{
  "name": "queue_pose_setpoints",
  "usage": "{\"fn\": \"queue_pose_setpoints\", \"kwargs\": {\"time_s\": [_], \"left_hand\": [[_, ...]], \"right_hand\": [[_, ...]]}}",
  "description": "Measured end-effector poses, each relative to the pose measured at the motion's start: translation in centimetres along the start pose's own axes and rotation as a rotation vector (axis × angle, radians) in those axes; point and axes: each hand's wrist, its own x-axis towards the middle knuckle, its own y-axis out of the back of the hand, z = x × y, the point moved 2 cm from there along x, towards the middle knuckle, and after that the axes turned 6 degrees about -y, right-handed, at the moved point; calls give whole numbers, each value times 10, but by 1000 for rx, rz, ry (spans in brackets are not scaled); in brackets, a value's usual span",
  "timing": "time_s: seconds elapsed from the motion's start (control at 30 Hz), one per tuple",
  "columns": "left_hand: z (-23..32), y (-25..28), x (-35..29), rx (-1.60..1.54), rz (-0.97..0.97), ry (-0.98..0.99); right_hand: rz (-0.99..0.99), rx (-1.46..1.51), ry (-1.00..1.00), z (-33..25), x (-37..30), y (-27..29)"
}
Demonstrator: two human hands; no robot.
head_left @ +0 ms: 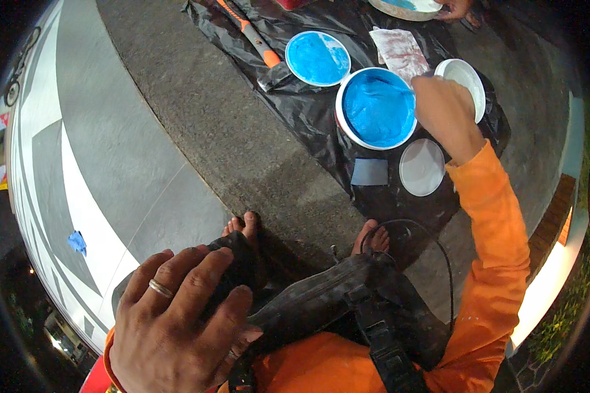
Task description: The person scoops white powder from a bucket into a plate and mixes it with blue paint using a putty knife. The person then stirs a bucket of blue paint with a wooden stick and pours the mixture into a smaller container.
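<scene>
My right hand [446,118] is closed in a fist at the right rim of a round white bucket [339,121]. What its fingers hold, if anything, is hidden beneath the hand. Thick bright blue paint [377,108] fills the bucket, its surface smeared and uneven. Just beyond that hand stands a smaller white tub [469,82], partly covered by it. My left hand [183,321], with a ring on one finger, is open and empty above my bent left leg, fingers apart and slightly curved.
Black plastic sheeting [305,128] carries a blue-smeared lid [318,59], a stained cloth [400,52], an orange-and-black handled tool [259,42], a grey square pad [370,172] and a pale round lid [422,168]. Another person's hand [455,8] touches a pan [406,8]. Left lies a grey-and-white painted surface [105,85].
</scene>
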Motion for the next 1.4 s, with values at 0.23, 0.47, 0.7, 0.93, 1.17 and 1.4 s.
{"fn": "queue_pose_setpoints", "kwargs": {"time_s": [0.23,0.47,0.7,0.93,1.17,1.4], "left_hand": [[0,1,1,-4,22,-20],[2,1,-1,-13,20,-4],[5,3,-3,5,15,10],[6,1,-3,6,11,-6],[5,1,-2,20,3,2],[5,1,0,10,19,-2]], "right_hand": [[-87,-52,13,-9,-26,-2],[-207,-18,80,-17,-30,5],[-256,104,124,-18,-35,-10],[-290,328,-21,-16,-35,4],[-137,409,-89,-16,-38,31],[1,183,-126,-10,-45,39]]}}
